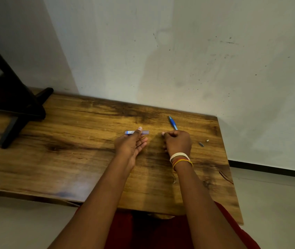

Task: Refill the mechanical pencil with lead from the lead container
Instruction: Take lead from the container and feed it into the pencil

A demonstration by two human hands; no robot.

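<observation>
While both forearms reach up from the frame's bottom, the left hand [131,144] pinches the lead container [137,132] at centre; the right hand [177,141] (fingers curled) grips the blue mechanical pencil [173,122], pointing toward upper right above the wooden table [71,159]

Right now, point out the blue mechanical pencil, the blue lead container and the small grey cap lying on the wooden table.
Blue mechanical pencil [173,122]: head view, on its grip section.
Blue lead container [130,132]: head view, on its labelled left end.
Small grey cap [201,144]: head view, on its middle.

Dim warm light, soft shadows, wide-angle edge distortion
</observation>
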